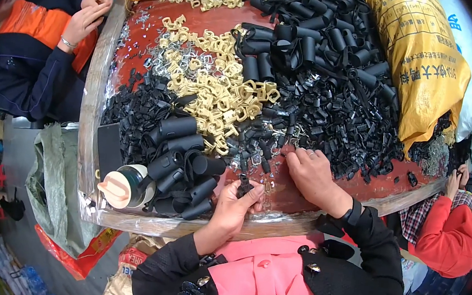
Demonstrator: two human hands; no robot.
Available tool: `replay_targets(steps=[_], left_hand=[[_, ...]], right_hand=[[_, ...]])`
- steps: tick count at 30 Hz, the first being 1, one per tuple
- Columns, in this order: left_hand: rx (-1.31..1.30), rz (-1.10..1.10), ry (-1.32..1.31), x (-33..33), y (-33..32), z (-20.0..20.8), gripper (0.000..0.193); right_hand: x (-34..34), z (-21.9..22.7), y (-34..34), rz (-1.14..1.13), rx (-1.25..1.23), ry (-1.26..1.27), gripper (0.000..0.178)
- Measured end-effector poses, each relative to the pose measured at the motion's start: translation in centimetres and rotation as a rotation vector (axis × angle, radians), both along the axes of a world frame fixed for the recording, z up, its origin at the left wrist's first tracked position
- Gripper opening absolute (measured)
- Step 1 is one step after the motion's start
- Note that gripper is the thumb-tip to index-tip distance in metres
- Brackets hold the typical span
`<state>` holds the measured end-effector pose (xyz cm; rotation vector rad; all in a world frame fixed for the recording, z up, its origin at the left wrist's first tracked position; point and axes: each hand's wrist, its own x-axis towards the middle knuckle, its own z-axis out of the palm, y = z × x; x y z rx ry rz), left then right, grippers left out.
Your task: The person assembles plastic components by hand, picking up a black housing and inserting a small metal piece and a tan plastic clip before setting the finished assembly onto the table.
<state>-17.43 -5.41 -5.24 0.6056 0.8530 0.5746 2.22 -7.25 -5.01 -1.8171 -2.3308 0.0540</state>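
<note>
Near the table's front edge, my left hand (pixel 233 208) pinches a small black plastic part (pixel 244 187) between thumb and fingers. To the right of it, my right hand (pixel 313 177) reaches down with curled fingers at the near edge of a scatter of small metal pieces (pixel 256 157). Its fingertips are bunched together, and what they hold, if anything, is too small to make out. Beyond both hands lies a heap of cream-coloured plastic ring pieces (pixel 217 107). A large pile of small black parts (pixel 343 125) spreads just past my right hand.
Black cylinders (pixel 179 164) and a jar with a beige lid (pixel 115 190) stand left of my left hand. More black cylinders (pixel 318 34) fill the far side. A yellow sack (pixel 426 64) lies at right. People sit at left (pixel 36 60) and right (pixel 447 236).
</note>
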Motion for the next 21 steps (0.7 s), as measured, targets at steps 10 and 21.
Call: replay_targets(steps=[10,21], left_hand=[[-0.105,0.027,-0.076,-0.1,-0.6,0.4,0.015],[-0.142,-0.015,-0.105,-0.6,-0.6,0.0,0.014]], right_hand=[[-3.3,2.9,-1.6,0.213,-0.010,0.656,0.014],[-4.0,2.8,-1.5,0.232,-0.040,0.690,0.014]])
